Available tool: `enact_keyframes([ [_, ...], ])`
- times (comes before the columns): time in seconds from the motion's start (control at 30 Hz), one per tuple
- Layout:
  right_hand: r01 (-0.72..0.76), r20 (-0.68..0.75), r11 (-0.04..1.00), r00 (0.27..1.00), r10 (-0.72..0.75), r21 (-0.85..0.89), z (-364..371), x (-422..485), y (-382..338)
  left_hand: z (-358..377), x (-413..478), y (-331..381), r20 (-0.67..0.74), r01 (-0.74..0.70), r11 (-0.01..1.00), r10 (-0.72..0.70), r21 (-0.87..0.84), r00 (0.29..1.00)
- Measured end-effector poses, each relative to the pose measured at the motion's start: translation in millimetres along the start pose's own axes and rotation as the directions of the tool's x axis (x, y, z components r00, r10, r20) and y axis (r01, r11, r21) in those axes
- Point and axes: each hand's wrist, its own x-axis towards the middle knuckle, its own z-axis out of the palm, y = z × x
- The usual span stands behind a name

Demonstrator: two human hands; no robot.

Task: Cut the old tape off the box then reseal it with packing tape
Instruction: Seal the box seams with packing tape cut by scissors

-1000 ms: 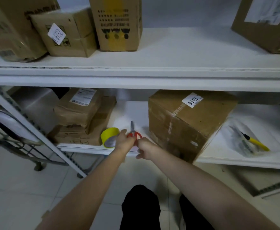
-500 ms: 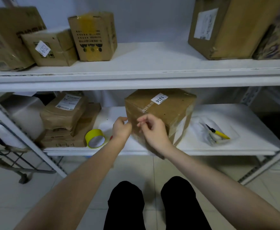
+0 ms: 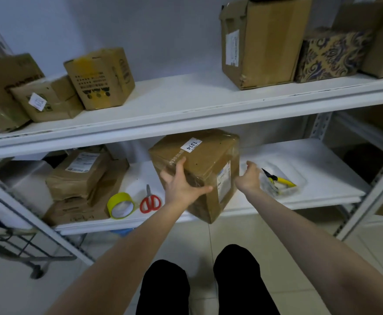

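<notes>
A brown cardboard box [image 3: 205, 159] with a white "1314" label and clear old tape stands on the lower white shelf [image 3: 317, 169], its front corner jutting past the shelf edge. My left hand [image 3: 181, 185] grips the box's left front face, fingers up on the top edge and thumb across the front. My right hand [image 3: 250, 177] hovers just beside the box's right side, fingers loosely curled and holding nothing. Red-handled scissors [image 3: 150, 201] lie on the shelf left of the box. A yellow roll of packing tape [image 3: 120, 205] lies beside them.
Stacked brown parcels [image 3: 79, 176] fill the shelf's left end. A clear plastic tray with a yellow-handled tool [image 3: 279, 181] sits right of the box. Several boxes stand on the upper shelf [image 3: 186, 105]. A metal cart [image 3: 15, 251] is at the lower left.
Both hands left the scissors, which now lie on the shelf. My left hand took hold of the box's left face and my right hand swung round to its right side.
</notes>
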Motion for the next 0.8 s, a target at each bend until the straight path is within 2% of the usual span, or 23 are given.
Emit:
enact_keyframes([
  [0.1,-0.043,0.169,0.999,0.985,0.041,0.005,-6,19,4,0,8,-2,-0.039,0.015,1.000,-0.015,-0.014,0.999],
  [0.2,-0.061,0.305,0.996,0.952,0.037,0.070,-2,22,11,-6,14,-14,-0.034,0.008,0.977,-0.016,-0.214,0.999],
  [0.3,-0.019,0.322,0.997,0.947,-0.005,0.070,11,17,26,-6,14,-25,-0.029,0.088,0.921,-0.107,-0.379,0.994],
  [0.4,-0.030,0.334,0.978,0.942,-0.042,0.208,13,4,27,-10,16,-29,-0.081,0.150,0.900,-0.200,-0.409,0.977],
  [0.63,0.052,0.304,0.906,0.933,-0.194,0.420,-21,-22,4,-28,26,-26,-0.179,0.055,0.915,-0.136,-0.399,0.974],
  [0.8,0.067,0.359,0.886,0.898,-0.254,0.458,-42,-32,-8,-34,27,-24,-0.121,0.048,0.882,-0.118,-0.469,0.986],
])
